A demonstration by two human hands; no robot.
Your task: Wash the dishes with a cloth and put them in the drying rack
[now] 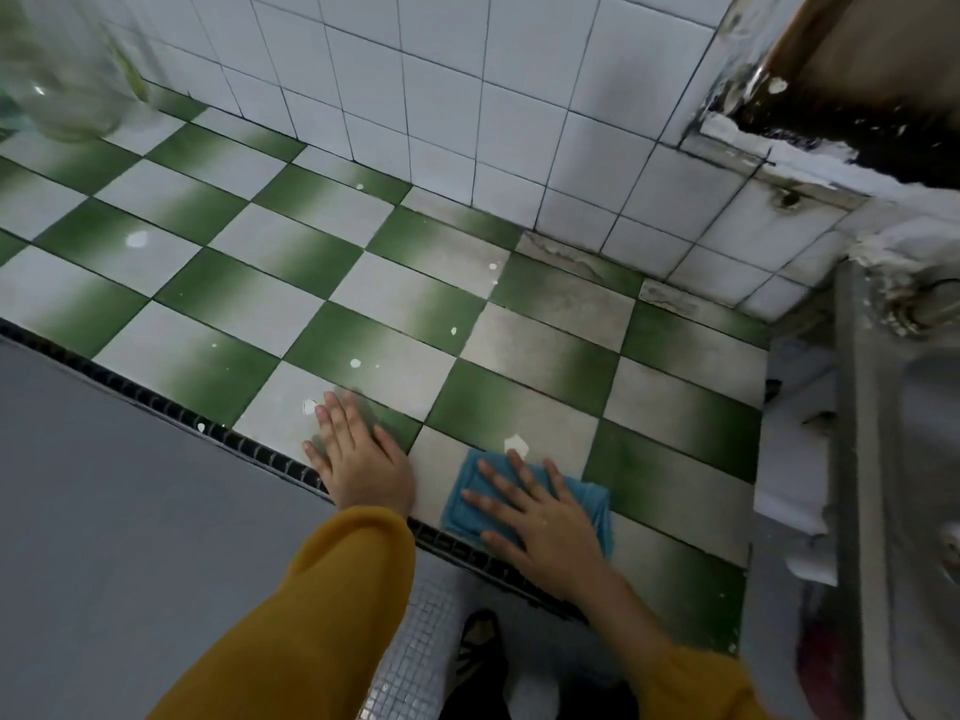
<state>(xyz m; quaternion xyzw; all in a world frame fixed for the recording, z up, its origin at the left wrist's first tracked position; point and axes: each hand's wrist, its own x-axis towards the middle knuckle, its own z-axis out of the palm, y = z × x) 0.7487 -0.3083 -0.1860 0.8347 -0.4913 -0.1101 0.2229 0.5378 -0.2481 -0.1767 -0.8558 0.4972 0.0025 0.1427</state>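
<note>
Before washing is begun, the cloth (592,506) is pressed flat at 5 o'clock by the straight-fingered right hand (540,517); the left hand (358,459) is spread, empty, at 8 o'clock. Gripping seems needed next.

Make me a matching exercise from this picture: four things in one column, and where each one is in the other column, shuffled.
Things:
1. cloth
2. left hand
3. glass jar
4. sink

Places:
A. far left, at the back
B. right edge of the view
C. flat on the bare counter
D. under the right hand

Pairs: 1-D, 2-C, 3-A, 4-B
</note>
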